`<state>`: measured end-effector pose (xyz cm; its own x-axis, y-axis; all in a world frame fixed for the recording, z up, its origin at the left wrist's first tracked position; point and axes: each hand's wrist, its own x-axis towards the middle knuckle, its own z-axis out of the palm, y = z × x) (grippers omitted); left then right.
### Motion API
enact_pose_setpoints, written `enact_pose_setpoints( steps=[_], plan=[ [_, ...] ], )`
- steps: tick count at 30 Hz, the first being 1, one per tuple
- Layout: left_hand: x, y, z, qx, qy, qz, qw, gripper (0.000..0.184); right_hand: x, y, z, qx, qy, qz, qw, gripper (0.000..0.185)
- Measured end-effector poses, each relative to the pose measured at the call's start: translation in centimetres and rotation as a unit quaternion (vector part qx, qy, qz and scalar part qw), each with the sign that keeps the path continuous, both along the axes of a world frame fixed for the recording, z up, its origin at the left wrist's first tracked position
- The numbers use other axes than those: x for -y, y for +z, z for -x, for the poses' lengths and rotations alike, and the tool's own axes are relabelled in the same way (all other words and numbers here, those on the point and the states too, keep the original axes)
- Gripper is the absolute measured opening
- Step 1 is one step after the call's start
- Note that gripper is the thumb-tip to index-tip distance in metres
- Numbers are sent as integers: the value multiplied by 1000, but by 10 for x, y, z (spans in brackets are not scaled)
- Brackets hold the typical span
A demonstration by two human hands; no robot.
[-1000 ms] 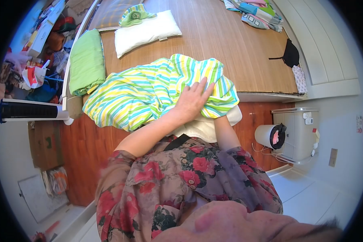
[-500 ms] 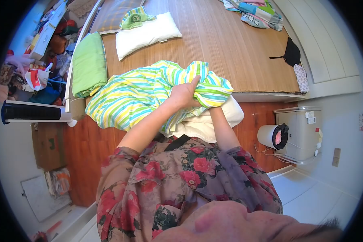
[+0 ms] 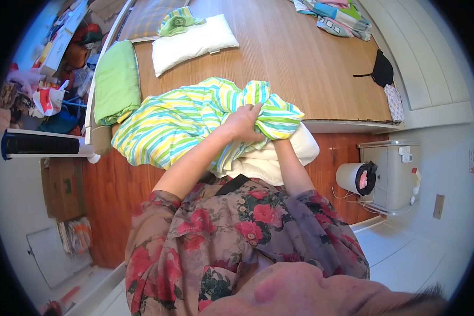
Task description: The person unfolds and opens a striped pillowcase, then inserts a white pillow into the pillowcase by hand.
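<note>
A striped cloth cover (image 3: 179,118) in green, yellow, blue and white lies bunched over the near edge of the bed. My left hand (image 3: 244,124) is closed on its gathered fabric, fingers bent over a fold. My right hand is inside the cloth; only the wrist (image 3: 282,147) shows, so its fingers are hidden. Under the cover, a thick cream quilt-like bundle (image 3: 305,150) sticks out on the right, against my body.
On the wooden bed surface (image 3: 300,68) lie a white pillow (image 3: 195,45), a green cap (image 3: 176,23), a folded green blanket (image 3: 116,79), folded clothes (image 3: 339,18) and a black mask-like item (image 3: 383,68). A trash bin (image 3: 348,178) stands right, a tower-shaped appliance (image 3: 42,145) left.
My left hand's raised finger has come down, and its fingers now bend over the fold. The striped cover has barely shifted, and my right wrist stays in the cloth.
</note>
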<state>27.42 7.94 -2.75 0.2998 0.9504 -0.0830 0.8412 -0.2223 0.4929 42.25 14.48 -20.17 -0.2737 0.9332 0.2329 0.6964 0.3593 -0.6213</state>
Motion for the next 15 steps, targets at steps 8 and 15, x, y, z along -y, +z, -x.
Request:
enact_pose_setpoints(
  steps=[8, 15],
  plan=[
    [-13, -17, 3, -133, 47, 20, 990, 27, -2, 35, 3, 64, 24, 68, 995, 56],
    [-28, -11, -5, 551, 174, 53, 815, 24, 4, 20, 20, -362, 150, 208, 896, 52]
  ],
)
